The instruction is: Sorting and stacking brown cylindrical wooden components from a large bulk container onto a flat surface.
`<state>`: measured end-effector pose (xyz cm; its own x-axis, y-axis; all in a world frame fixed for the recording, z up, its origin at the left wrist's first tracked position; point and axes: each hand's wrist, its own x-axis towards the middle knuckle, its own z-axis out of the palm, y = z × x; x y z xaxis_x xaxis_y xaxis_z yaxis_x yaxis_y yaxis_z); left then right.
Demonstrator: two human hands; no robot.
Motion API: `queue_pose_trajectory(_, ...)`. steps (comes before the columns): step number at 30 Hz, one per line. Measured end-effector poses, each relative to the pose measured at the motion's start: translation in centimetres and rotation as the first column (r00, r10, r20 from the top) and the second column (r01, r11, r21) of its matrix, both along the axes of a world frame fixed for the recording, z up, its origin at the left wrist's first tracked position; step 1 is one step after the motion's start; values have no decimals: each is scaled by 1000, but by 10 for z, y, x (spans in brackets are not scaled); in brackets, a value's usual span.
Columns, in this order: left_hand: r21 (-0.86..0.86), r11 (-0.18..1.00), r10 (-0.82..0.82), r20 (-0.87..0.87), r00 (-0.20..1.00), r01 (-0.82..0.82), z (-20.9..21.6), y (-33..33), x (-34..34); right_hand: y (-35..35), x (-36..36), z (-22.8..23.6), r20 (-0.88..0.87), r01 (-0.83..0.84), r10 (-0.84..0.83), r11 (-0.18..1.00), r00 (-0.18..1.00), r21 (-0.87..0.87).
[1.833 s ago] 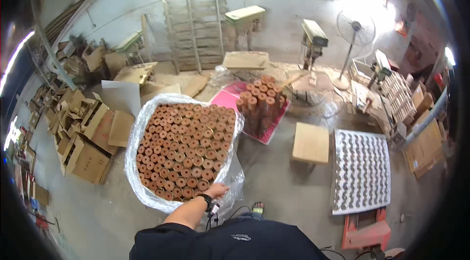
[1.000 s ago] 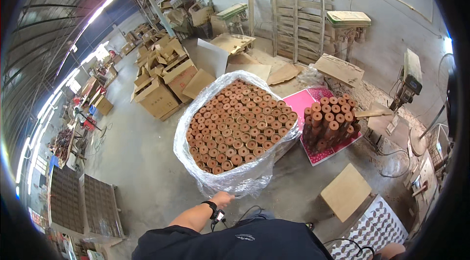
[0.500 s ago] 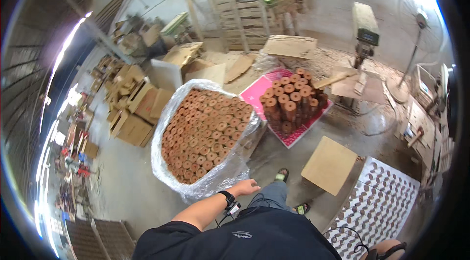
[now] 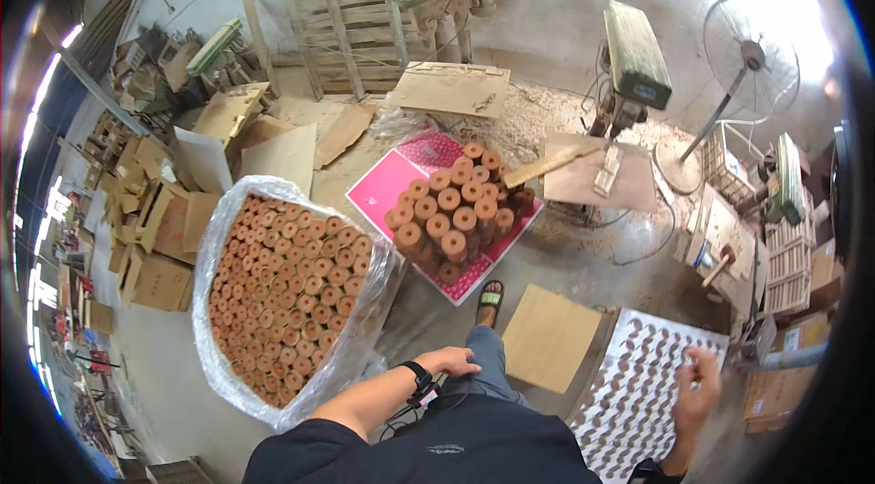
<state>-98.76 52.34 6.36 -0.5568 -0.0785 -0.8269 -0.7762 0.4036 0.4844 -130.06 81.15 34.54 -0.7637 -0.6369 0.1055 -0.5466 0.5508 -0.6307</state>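
Observation:
My left hand [image 4: 448, 362] hangs beside my bent leg, fingers loosely curved and nothing in them. Out to the right, my right hand [image 4: 696, 397] is raised over a white sheet [image 4: 597, 384] dotted with rows of small brown pieces. That hand is somewhat blurred; its fingers look apart and hold nothing. Ahead to the left, drilled brown wooden cylinders [image 4: 296, 279] stand packed upright inside clear plastic wrap [image 4: 202, 302]. More drilled cylinders [image 4: 451, 201] are stacked on a pink sheet [image 4: 378, 197] ahead. Neither hand touches any of them.
A flat tan board [image 4: 551, 338] lies on the floor in front of me. Beyond stand a drill press [image 4: 635, 56], a pedestal fan [image 4: 749, 56] and a wooden pallet [image 4: 351, 28]. Cardboard boxes [image 4: 159, 279] are piled at left. My sandalled foot [image 4: 490, 297] is by the pink sheet.
My view has shifted forward and to the right, so the cylinders now sit further left. One foot has stepped forward. My right hand has risen into sight over the white sheet.

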Motion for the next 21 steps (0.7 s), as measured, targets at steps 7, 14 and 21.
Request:
queue_pose_trajectory(7,114,991,86,-80,993,-76,22,-103,-68,-59,-44,-89,476,-211,-8,890,879,403)
queue_pose_trajectory(14,111,993,46,51,998,-51,40,-135,-85,-138,-76,-120,312,-229,35,757,949,612)
queue_pose_trajectory(21,141,989,39,104,994,-54,28,-138,-115,-163,-106,-179,409,-335,105,767,907,548)
